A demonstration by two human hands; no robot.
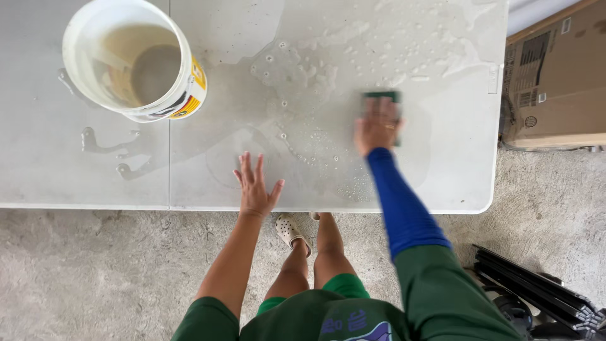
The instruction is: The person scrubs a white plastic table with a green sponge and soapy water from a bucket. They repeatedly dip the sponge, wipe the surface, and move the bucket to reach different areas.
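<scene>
White plastic, this is the material of the bucket (129,60) that I see first, at the far left of the folding table (442,183). It stands upright on the wet top and holds murky water with some foam on it. A small puddle (104,142) lies just beside it, toward the near edge. I judge that a wide sweep to that side can knock the bucket, and then the dirty water runs over the table and down on the concrete floor (95,271).

Next, near the middle of the front edge, my left hand (255,186) lies flat on the table with the fingers spread; it grips nothing and only presses down. The surface there looks wet, so I think this hand can slip if I lean more weight on it, and the table can also rock.

Below the edge I see my foot in a light clog (289,230) on the floor. If soapy water (315,82) drips over the edge there, the floor may become slippery, in my opinion.

Further right, my right hand (377,126), in a blue sleeve, presses a green scrubbing sponge (382,96) on the table, the fingers over its top. The sponge is in the right half of the table, just beside the foam. The hand is blurred, so I cannot tell how firmly it holds. With a loose hold the sponge can slide away.

At the far right stands a cardboard box (555,76), near the table's end. Water pushed off that end can soak it.
</scene>
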